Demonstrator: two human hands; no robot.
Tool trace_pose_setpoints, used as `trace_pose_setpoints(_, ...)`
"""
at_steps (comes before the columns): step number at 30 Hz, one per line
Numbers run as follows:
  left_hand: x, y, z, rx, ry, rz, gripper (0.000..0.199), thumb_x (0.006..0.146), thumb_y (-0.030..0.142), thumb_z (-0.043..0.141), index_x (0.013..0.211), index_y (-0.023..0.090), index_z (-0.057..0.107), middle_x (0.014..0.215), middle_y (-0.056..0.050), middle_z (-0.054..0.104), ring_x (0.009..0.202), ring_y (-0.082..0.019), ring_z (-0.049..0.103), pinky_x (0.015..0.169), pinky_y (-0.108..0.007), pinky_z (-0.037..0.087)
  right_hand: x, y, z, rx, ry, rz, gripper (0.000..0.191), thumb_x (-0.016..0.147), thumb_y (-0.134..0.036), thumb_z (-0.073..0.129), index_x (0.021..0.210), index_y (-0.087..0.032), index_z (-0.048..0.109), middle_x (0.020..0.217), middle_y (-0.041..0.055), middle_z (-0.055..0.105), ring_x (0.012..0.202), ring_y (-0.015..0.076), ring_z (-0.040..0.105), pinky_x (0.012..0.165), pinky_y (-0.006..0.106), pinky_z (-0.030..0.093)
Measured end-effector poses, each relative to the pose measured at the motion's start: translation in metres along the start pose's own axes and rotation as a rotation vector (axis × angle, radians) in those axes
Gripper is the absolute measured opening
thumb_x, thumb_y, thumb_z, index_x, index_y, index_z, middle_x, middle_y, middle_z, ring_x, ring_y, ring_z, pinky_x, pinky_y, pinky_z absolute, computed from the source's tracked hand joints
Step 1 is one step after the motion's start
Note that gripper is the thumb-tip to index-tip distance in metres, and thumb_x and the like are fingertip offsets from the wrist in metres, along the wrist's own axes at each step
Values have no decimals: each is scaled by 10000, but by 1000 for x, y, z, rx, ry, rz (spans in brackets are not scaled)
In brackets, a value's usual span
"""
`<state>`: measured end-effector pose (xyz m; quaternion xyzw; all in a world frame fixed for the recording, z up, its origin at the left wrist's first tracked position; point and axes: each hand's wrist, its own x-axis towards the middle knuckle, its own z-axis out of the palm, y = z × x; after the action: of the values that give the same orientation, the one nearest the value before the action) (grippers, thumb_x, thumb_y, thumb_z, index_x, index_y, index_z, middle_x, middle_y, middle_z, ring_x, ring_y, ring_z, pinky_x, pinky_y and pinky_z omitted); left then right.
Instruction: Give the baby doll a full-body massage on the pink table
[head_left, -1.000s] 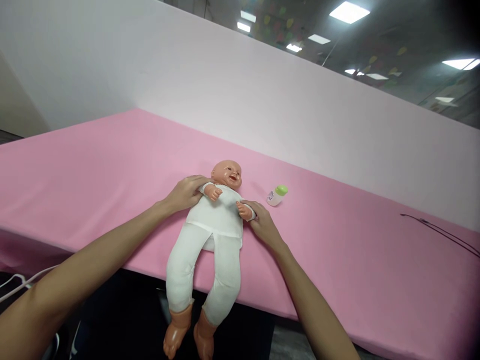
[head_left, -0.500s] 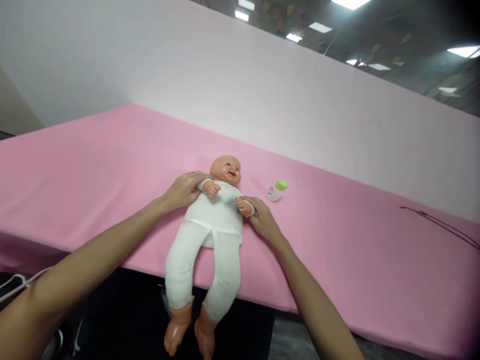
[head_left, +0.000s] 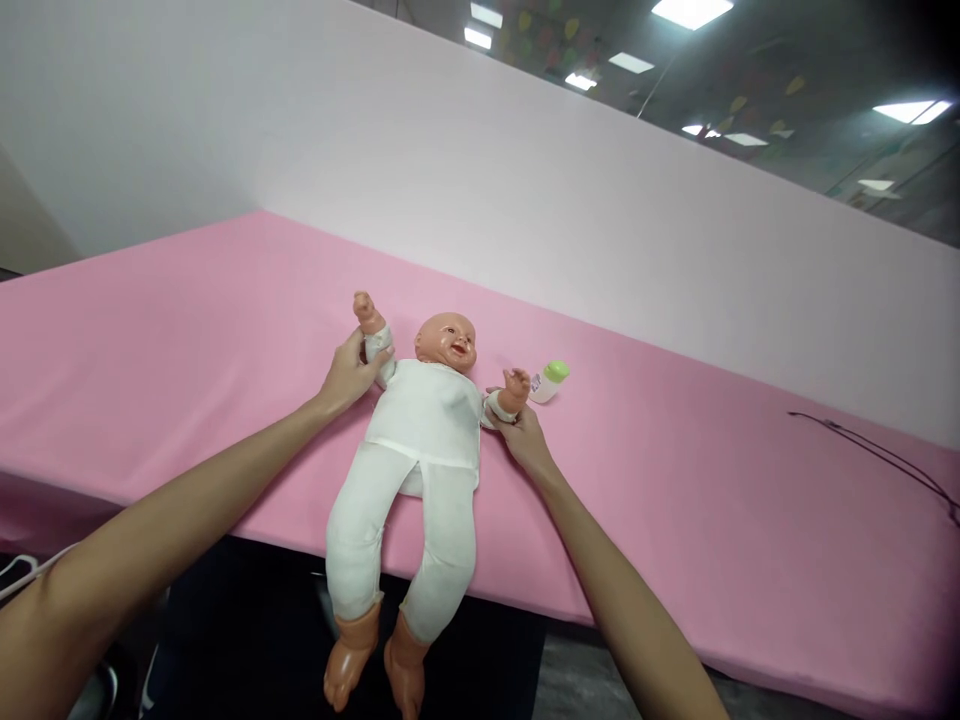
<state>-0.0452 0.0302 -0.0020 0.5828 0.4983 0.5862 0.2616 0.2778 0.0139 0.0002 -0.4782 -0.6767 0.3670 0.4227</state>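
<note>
A baby doll (head_left: 424, 410) in a white top and white trousers lies on its back on the pink-covered table (head_left: 675, 500). Its lower legs and bare feet hang past the front edge. My left hand (head_left: 352, 370) is wrapped round the doll's arm on the left, which is raised outward beside its head. On the other side, my right hand (head_left: 521, 435) grips the doll's other forearm near the wrist, and that arm is spread out to the right. Some of my right fingers are hidden behind the doll's sleeve.
A small clear bottle with a green cap (head_left: 551, 382) stands tilted in view just beyond my right hand. A thin black cable (head_left: 877, 442) lies at the table's right. Behind the table rises a white partition (head_left: 525, 180). A white cord (head_left: 30, 570) shows at lower left.
Both doll arms have moved from its chest outward, the left-side one up beside the head, the other to the right. My hands have closed round them.
</note>
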Motion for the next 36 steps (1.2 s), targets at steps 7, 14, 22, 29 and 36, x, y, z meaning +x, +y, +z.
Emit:
trace_pose_setpoints(7, -6, 13, -1, 244, -345, 444, 490, 796, 124, 524, 1202, 230, 776, 1230, -67, 771, 1154, -264, 695, 1036, -420, 526, -6, -9, -2, -314, -109, -306, 369, 889, -187, 591, 1191, -288, 777, 1251, 45, 772, 1179, 290, 662, 1102, 517, 469)
trace_pose_setpoints(14, -3, 2, 4, 95, 10, 215, 762, 921, 296, 658, 1615, 225, 354, 1574, -156, 538, 1417, -311, 555, 1158, -475, 475, 0, -4, 2, 149, 125, 94, 554, 804, -487, 825, 1258, -208, 674, 1217, 99, 760, 1138, 298, 700, 1033, 464, 548)
trace_pose_setpoints(22, 11, -11, -5, 25, 435, 14, 939, 875, 220, 687, 1638, 289, 143, 1565, -163, 330, 1508, -291, 383, 1256, -522, 351, 6, -7, -21, 388, 534, 165, 521, 844, -624, 718, 1212, -296, 547, 1047, 17, 660, 872, 195, 651, 669, 292, 535)
trace_pose_setpoints(29, 11, -10, -14, 317, 481, -195, 795, 808, 153, 674, 1550, 250, 405, 1454, -180, 391, 1388, -419, 402, 1159, -671, 375, 14, 17, -50, -129, 559, 249, 484, 862, -596, 619, 1179, -242, 529, 1004, 36, 673, 804, 197, 643, 676, 305, 525)
trace_pose_setpoints(36, 11, -14, -17, 511, 403, -272, 499, 895, 225, 640, 1392, 207, 598, 1442, -210, 459, 1398, -444, 391, 1137, -660, 371, 8, 18, -62, -390, 399, 289, 358, 832, -514, 633, 1008, -204, 660, 1022, 105, 732, 937, 280, 675, 794, 358, 504)
